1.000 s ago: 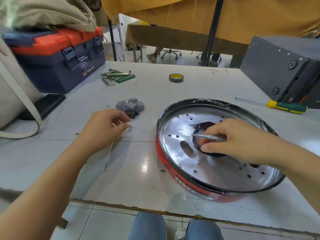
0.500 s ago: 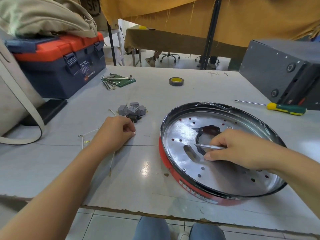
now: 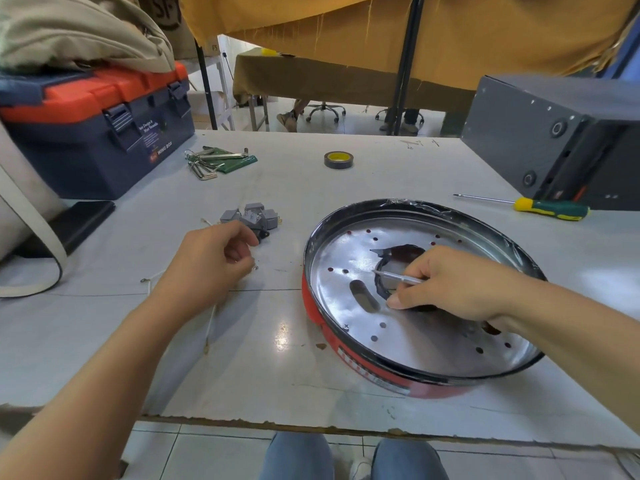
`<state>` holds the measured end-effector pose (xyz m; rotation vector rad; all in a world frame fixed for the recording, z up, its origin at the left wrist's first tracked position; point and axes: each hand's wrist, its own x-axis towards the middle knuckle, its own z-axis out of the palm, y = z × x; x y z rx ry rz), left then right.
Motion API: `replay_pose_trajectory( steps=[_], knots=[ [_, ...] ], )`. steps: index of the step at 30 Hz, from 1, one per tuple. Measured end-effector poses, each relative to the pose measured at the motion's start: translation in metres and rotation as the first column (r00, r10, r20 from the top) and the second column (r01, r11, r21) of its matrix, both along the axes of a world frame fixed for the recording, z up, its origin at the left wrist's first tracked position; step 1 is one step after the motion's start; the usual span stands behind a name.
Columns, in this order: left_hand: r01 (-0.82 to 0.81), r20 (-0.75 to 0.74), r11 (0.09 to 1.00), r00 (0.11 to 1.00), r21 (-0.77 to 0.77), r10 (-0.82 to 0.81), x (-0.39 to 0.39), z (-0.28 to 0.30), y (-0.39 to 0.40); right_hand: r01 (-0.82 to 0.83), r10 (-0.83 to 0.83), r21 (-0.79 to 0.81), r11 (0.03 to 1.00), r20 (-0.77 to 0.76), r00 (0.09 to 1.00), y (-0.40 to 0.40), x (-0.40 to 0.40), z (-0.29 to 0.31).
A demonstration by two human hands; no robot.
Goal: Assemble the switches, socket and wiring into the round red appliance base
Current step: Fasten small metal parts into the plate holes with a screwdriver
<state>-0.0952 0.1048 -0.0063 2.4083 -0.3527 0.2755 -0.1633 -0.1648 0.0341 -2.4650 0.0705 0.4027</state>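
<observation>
The round red appliance base point(image 3: 363, 370) lies on the white table with its shiny perforated metal floor facing up. My right hand point(image 3: 450, 284) rests inside it over the dark central opening and grips a thin silver tool point(image 3: 398, 277) whose tip points left. My left hand point(image 3: 207, 263) sits on the table left of the base with curled fingers, pinching something small among the thin white wires point(image 3: 211, 320); what it holds is hidden. Just beyond its fingers lies a cluster of grey switches and a black socket point(image 3: 251, 216).
A blue and orange toolbox point(image 3: 100, 133) stands at the back left, with hex keys point(image 3: 211, 162) and a tape roll point(image 3: 338, 159) behind the parts. A yellow-green screwdriver point(image 3: 540, 207) and a grey metal box point(image 3: 554, 140) are at the right. The table's front edge is near my knees.
The left hand has stayed by the wires just short of the switches, its fingers shifting slightly. The right hand keeps the silver tool over the base's opening. The view has tilted a little.
</observation>
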Motion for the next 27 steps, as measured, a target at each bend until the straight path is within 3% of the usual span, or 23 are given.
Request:
replay_pose_trajectory(
  steps=[10, 19, 27],
  knots=[
    [0.157, 0.051, 0.969, 0.987, -0.192, -0.15, -0.018, 0.021, -0.017, 0.137, -0.139, 0.049, 0.989, 0.028, 0.99, 0.018, 0.024, -0.003],
    [0.298, 0.141, 0.94, 0.951, -0.168, -0.276, -0.034, 0.033, -0.03, -0.146, 0.148, -0.137, 0.98, 0.006, 0.989, -0.019, 0.027, 0.017],
    [0.423, 0.107, 0.886, 0.906, -0.191, -0.41, -0.038, 0.03, -0.056, -0.245, 0.245, -0.201, 0.949, -0.025, 0.969, -0.022, 0.027, 0.013]
  ],
)
